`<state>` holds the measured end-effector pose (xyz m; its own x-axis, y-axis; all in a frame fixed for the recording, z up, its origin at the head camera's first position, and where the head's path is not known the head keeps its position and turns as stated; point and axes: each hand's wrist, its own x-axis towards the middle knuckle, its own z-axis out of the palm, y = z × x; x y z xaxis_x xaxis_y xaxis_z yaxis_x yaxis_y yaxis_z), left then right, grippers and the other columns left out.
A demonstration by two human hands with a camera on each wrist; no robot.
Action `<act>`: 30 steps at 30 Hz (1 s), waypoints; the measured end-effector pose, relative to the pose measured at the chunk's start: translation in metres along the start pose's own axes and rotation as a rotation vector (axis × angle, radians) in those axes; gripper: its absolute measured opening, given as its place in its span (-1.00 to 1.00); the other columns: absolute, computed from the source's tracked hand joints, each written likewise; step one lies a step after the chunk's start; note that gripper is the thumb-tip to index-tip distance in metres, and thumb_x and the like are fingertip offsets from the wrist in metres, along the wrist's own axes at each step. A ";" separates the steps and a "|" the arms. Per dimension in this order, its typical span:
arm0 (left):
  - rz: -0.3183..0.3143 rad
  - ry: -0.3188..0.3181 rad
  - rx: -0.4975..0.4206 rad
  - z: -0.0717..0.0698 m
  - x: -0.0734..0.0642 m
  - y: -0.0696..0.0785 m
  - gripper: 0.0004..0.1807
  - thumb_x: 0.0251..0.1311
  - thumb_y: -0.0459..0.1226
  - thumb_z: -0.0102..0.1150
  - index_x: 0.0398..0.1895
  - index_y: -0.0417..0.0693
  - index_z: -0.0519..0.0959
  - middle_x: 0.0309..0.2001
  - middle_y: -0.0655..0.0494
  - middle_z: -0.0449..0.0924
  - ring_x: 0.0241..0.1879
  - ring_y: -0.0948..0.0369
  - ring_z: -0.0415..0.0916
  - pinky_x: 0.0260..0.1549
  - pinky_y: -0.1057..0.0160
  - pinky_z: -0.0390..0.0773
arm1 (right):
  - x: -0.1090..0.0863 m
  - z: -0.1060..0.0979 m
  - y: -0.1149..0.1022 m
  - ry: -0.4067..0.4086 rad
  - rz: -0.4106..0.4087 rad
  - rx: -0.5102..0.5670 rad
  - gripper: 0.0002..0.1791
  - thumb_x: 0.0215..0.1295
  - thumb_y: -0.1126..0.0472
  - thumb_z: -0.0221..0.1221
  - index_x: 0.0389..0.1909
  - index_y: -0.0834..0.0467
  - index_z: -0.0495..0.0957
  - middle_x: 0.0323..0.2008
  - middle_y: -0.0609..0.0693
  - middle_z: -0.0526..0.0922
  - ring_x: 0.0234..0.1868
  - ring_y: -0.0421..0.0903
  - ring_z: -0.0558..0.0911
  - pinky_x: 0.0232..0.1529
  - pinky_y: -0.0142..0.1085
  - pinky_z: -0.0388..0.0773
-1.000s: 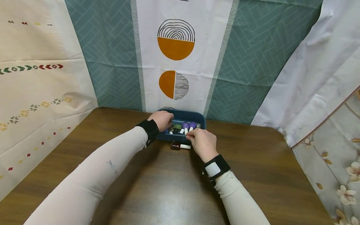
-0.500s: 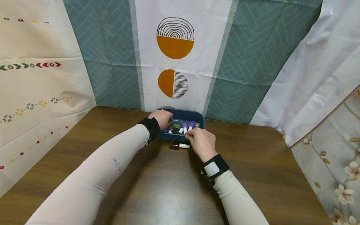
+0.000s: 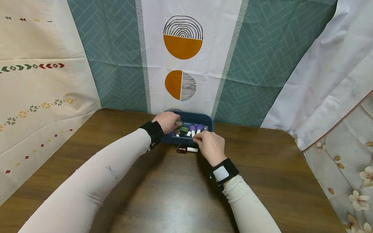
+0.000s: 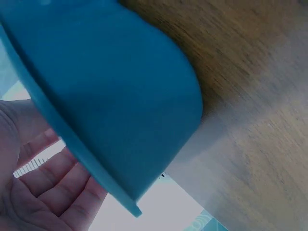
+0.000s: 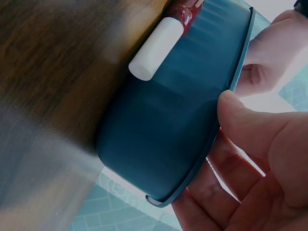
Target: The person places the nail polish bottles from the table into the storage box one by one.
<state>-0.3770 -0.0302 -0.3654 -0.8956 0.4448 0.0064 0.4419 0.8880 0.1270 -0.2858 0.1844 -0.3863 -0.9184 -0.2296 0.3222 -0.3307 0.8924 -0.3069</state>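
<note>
A dark blue plastic bin stands at the table's back edge, with several small nail polish bottles inside, among them purple ones and a green one. My left hand reaches over the bin's left end and pinches a small, clear-brownish nail polish bottle; in the left wrist view the rim hides it. My right hand holds the bin's front rim at the right, thumb on the edge and fingers behind it. A dark red nail polish bottle with a white cap lies before the bin.
The brown wooden table spreads out in front of the bin. Behind it hangs a green and white patterned cloth. A cream cloth borders the left side and a floral one the right.
The small clear-brownish bottle has come into view at my left fingertips, raised a little above the others. My right hand keeps its place on the rim.
</note>
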 end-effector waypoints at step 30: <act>0.221 0.237 -0.020 -0.008 -0.086 0.033 -0.71 0.35 -0.22 0.38 0.08 -0.10 0.71 -0.04 0.01 0.71 -0.10 0.04 0.57 0.07 0.07 0.59 | 0.003 -0.003 0.002 -0.038 0.011 0.021 -0.84 0.35 0.06 0.41 -0.11 -0.07 0.85 -0.16 -0.08 0.83 -0.20 -0.02 0.76 -0.33 -0.09 0.59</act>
<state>-0.2858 -0.0404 -0.3535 -0.7664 0.5846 0.2662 0.6276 0.7698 0.1163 -0.2884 0.1862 -0.3830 -0.9294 -0.2351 0.2844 -0.3250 0.8865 -0.3293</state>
